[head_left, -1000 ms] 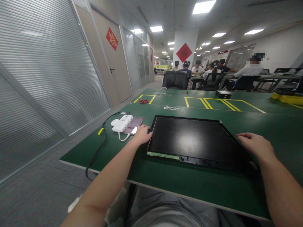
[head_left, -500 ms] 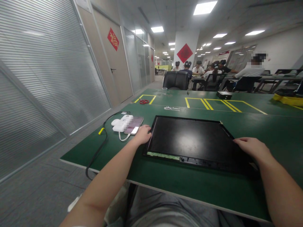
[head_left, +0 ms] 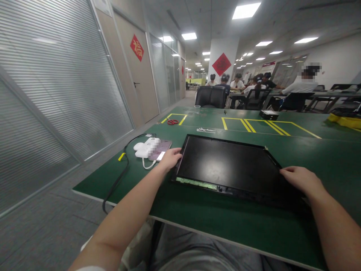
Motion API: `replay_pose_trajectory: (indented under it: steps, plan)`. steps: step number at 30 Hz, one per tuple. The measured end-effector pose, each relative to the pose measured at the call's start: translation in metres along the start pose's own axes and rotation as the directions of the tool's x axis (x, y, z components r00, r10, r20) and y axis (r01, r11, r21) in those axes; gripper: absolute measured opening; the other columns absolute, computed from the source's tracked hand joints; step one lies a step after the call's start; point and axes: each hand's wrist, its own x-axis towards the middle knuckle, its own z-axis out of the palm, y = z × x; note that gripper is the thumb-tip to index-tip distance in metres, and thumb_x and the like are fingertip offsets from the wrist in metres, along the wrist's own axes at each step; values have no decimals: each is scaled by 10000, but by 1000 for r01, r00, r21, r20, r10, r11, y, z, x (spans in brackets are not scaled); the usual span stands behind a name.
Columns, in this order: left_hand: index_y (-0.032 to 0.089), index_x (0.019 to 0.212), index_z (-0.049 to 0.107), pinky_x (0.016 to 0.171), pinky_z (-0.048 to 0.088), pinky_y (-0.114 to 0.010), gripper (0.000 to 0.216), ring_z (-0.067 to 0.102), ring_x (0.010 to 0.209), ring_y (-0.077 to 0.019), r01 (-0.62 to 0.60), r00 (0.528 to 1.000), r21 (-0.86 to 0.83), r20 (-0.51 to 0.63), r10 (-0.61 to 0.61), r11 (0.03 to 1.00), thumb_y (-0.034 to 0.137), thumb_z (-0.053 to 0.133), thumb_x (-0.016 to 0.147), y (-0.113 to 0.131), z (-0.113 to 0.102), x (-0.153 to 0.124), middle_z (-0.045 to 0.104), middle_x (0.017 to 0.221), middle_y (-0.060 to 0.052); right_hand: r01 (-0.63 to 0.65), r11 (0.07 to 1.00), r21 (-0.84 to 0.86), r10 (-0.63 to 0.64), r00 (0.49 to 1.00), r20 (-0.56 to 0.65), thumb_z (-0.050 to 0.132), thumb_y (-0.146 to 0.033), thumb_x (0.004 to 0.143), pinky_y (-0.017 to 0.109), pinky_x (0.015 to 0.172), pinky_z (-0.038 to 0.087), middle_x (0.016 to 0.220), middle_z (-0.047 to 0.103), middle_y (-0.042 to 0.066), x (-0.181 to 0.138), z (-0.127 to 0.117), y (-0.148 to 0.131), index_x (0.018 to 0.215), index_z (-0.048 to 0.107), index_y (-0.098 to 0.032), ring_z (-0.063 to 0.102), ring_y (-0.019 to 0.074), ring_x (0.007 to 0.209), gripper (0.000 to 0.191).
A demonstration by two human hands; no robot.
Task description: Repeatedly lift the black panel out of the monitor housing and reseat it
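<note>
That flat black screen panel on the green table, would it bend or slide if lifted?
The screen panel looks thin and broad, so probably stiff yet fragile. Its glossy face likely feels slippery. Left hand and right hand sit at opposite edges.

Bright ceiling panels light evenly, glare sheens the black screen, and edges bend.

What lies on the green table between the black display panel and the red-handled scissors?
In the head view, only a small pale cluster of parts lies between the display panel and the scissors; the rest is bare green table.
</note>
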Motion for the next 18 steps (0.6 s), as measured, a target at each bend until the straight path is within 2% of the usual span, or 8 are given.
replay_pose_trajectory:
  steps: [3, 8, 14, 18]
  plan:
    - [176, 1148, 777, 881, 608, -373, 416, 761, 962, -262, 119, 993, -212, 30, -116, 970, 162, 710, 738, 2, 5, -1, 815, 1040, -80, 1, 1000, -2, -1, 1000, -12, 541, -472, 814, 437, 775, 548, 1091, 758, 171, -2, 0, -1, 997, 817, -266, 718, 364, 975, 390]
    - [208, 1248, 730, 833, 613, -307, 506, 759, 962, -206, 174, 981, -393, -7, -192, 903, 125, 742, 748, 4, 11, -1, 775, 1227, -67, -7, 1000, -4, 7, 1000, 9, 551, -470, 811, 441, 791, 549, 1116, 750, 181, -3, -3, -3, 996, 813, -261, 716, 368, 994, 383]
    - [213, 1303, 715, 693, 614, -277, 584, 749, 727, -162, 258, 953, -517, -2, -303, 816, 84, 750, 735, 11, 13, -2, 810, 1079, -50, 9, 1000, -14, -9, 1000, -6, 529, -471, 816, 416, 761, 548, 1096, 764, 155, -4, -3, -3, 987, 805, -255, 715, 355, 990, 390]
    - [209, 1329, 704, 672, 610, -274, 589, 755, 716, -173, 268, 948, -538, 2, -317, 799, 107, 741, 750, 10, 14, -1, 820, 1006, -39, 24, 1000, -18, -24, 1000, -15, 538, -479, 810, 406, 724, 541, 1050, 772, 139, -3, -2, -2, 969, 804, -271, 721, 347, 958, 373]
